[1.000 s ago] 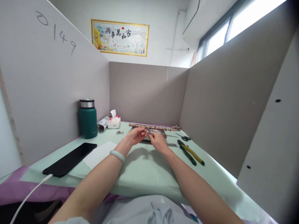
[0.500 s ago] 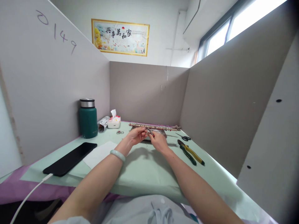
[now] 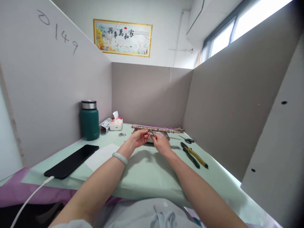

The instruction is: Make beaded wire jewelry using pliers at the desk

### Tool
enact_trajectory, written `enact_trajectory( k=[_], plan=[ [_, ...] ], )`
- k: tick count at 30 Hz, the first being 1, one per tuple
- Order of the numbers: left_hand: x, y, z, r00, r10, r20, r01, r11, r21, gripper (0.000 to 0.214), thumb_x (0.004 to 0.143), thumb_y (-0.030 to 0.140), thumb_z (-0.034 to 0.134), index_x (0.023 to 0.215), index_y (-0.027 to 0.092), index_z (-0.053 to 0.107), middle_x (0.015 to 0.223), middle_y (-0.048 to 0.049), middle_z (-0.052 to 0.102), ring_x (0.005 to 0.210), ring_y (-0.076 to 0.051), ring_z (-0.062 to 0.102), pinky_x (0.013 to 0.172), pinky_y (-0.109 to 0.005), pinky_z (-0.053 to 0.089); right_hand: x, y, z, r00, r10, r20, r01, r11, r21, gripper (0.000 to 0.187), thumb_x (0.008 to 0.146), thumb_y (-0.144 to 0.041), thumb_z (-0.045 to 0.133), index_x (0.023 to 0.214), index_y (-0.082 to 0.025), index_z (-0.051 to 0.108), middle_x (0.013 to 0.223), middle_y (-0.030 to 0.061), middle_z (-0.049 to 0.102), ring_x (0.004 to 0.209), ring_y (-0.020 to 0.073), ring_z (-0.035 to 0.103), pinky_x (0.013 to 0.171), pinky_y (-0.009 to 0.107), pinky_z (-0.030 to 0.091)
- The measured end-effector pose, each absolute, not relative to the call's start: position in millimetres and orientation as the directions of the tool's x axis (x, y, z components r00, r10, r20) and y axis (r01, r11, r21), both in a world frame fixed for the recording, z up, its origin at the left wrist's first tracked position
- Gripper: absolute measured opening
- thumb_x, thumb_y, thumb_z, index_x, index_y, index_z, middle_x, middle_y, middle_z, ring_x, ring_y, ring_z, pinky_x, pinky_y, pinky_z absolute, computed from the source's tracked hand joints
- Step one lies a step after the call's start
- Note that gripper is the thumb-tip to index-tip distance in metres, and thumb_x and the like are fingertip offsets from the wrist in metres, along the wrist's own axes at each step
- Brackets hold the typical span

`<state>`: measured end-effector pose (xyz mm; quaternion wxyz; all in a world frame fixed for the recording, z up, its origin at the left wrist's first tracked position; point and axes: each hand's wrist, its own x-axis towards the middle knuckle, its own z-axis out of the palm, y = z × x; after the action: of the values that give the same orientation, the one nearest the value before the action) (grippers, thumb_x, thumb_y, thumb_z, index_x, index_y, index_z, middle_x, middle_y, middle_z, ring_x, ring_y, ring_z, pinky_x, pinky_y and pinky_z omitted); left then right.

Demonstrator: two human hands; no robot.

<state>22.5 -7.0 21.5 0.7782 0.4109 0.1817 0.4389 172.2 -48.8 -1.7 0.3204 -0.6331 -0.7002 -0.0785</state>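
My left hand (image 3: 140, 138), with a pale bangle (image 3: 120, 157) at its wrist, is closed in a pinch around something too small to make out. My right hand (image 3: 161, 144) grips a slim metal tool with a touch of red on its handle, which looks like small pliers (image 3: 153, 134). The tip of this tool meets the left fingertips. Behind both hands lies a dark tray (image 3: 166, 135), mostly hidden by them. A long row of beaded pieces (image 3: 163, 130) stretches along the far side of the tray.
Yellow-and-green pliers (image 3: 195, 156) and black scissors (image 3: 188, 140) lie on the right. To the left are a phone (image 3: 71, 161) on a white cable, white paper (image 3: 102, 156), a green bottle (image 3: 89, 123), a tissue box (image 3: 116, 126) and small rings (image 3: 122, 134). Grey partitions (image 3: 152, 95) enclose the table.
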Motion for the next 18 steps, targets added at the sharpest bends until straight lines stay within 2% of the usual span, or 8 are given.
enact_trajectory(
  k=[5, 9, 13, 18],
  plan=[
    [24.7, -7.9, 20.4, 0.551, 0.827, 0.114, -0.480, 0.201, 0.854, 0.013, 0.085, 0.008, 0.049, 0.075, 0.010, 0.057, 0.061, -0.0029, 0.061, 0.042, -0.006, 0.051, 0.054, -0.024, 0.052, 172.0, -49.2, 0.0, 0.023, 0.849, 0.528, 0.947, 0.151, -0.283, 0.037, 0.093, -0.043, 0.034, 0.098, -0.023, 0.065, 0.084, 0.0058, 0.069, 0.074, 0.0187, 0.061, 0.060, 0.025, 0.033],
    [27.5, -8.0, 18.2, 0.465, 0.872, 0.154, -0.407, 0.056, 0.912, 0.006, 0.084, 0.017, 0.056, 0.081, 0.012, 0.055, 0.067, -0.0049, 0.064, 0.042, -0.008, 0.054, 0.054, -0.027, 0.053, 172.2, -48.9, 0.9, 0.050, 0.845, 0.532, 0.960, 0.106, -0.258, 0.035, 0.093, -0.042, 0.035, 0.098, -0.024, 0.064, 0.088, 0.0068, 0.069, 0.078, 0.0203, 0.062, 0.063, 0.027, 0.035],
    [29.1, -8.4, 16.4, 0.404, 0.887, 0.224, -0.337, -0.083, 0.938, 0.021, 0.081, 0.029, 0.063, 0.089, 0.015, 0.050, 0.072, -0.0047, 0.065, 0.042, -0.010, 0.056, 0.053, -0.031, 0.054, 173.1, -47.7, 0.7, 0.078, 0.847, 0.526, 0.969, 0.058, -0.238, 0.035, 0.092, -0.042, 0.035, 0.097, -0.023, 0.063, 0.089, 0.0082, 0.069, 0.079, 0.0210, 0.063, 0.065, 0.028, 0.037],
    [31.7, -11.1, 16.3, 0.316, 0.913, 0.257, -0.259, -0.177, 0.949, 0.029, 0.072, 0.023, 0.072, 0.088, 0.015, 0.048, 0.070, -0.0038, 0.065, 0.041, -0.008, 0.054, 0.051, -0.028, 0.052, 173.3, -47.8, 0.1, 0.080, 0.843, 0.532, 0.973, 0.051, -0.227, 0.035, 0.093, -0.043, 0.034, 0.099, -0.023, 0.063, 0.090, 0.0087, 0.069, 0.082, 0.0212, 0.063, 0.066, 0.028, 0.038]
  ],
)
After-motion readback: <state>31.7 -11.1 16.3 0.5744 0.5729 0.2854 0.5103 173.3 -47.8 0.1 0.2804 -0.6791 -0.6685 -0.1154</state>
